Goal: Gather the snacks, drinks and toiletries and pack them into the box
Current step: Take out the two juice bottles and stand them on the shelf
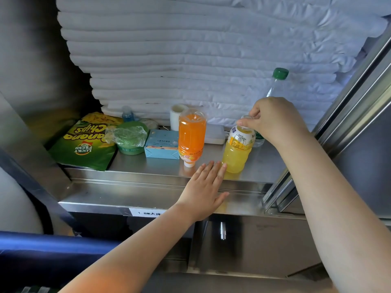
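On the steel shelf point(148, 166) stand a yellow drink bottle point(237, 153) and an orange drink bottle point(191, 136), the orange one upside down on its white cap. My right hand point(275, 121) pinches the top of the yellow bottle. My left hand point(205, 191) lies flat and open on the shelf's front edge, fingertips close to the yellow bottle's base. Left of the bottles are a light blue carton point(161, 144), a green wrapped tub point(130, 137) and a green bag of banana chips point(84, 142). A clear bottle with a green cap point(277, 81) stands behind my right hand.
A tall stack of folded white linen point(190, 49) fills the back of the shelf. A small blue bottle point(127, 115), a white roll point(176, 116) and a white flat pack point(214, 134) sit against it. Steel rails point(349, 123) rise at the right. No box is in view.
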